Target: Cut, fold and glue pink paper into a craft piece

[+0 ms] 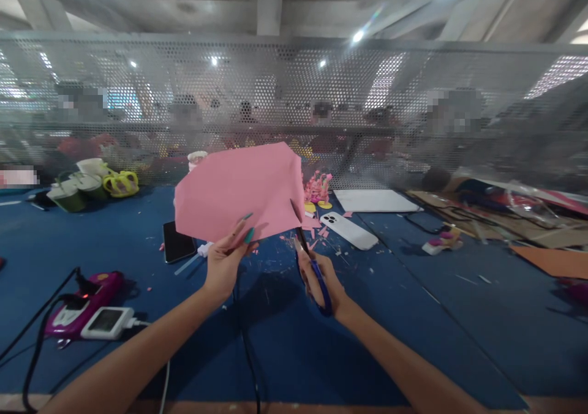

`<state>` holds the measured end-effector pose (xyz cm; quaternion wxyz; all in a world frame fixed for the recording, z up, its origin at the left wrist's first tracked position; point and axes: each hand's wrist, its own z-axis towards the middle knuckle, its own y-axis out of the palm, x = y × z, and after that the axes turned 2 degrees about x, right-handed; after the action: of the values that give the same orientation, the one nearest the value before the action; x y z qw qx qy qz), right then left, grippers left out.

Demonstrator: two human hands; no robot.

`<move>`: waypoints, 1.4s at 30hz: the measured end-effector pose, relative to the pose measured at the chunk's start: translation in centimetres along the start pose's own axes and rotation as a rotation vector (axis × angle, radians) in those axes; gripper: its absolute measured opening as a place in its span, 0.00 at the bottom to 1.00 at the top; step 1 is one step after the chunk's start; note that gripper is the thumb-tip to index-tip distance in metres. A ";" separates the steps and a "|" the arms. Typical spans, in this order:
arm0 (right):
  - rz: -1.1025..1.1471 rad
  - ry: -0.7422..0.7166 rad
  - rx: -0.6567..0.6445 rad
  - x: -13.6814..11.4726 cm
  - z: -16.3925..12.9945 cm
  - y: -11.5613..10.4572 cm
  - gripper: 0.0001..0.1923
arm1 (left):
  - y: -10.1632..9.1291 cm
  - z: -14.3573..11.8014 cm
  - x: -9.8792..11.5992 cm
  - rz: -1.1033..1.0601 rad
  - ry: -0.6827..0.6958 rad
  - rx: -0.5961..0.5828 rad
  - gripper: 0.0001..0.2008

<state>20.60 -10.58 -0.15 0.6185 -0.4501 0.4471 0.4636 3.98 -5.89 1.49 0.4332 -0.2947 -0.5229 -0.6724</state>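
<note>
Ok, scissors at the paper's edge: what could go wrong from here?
1. The left hand holds the pink paper near its lower edge, so the sheet might flop and skew a cut.
2. The scissors in the right hand could slip and nick it.
3. Trimmings may get lost among the pink scraps.

Toward twelve o'clock, people (321, 111) behind the mesh (156, 86) are blurred; at three, the edge cuts the orange sheet (554, 262).
</note>
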 end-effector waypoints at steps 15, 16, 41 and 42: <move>0.027 0.052 0.075 -0.7 0.3 -0.2 0.25 | 0.5 -1.1 -0.3 0.007 -0.085 -0.034 0.18; 0.020 0.051 0.077 -0.7 0.2 -0.2 0.25 | 0.5 -1.1 -0.3 0.010 -0.085 -0.036 0.17; -0.066 -0.008 0.144 0.6 0.8 -1.0 0.20 | 0.7 -1.4 -0.3 0.097 -0.107 -0.104 0.17; -0.079 -0.013 0.149 0.8 0.9 -1.0 0.20 | 0.7 -1.4 -0.2 0.096 -0.107 -0.101 0.17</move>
<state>21.80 -9.77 -0.57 0.6711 -0.4170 0.4582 0.4072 4.80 -7.18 1.22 0.4209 -0.3763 -0.4962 -0.6596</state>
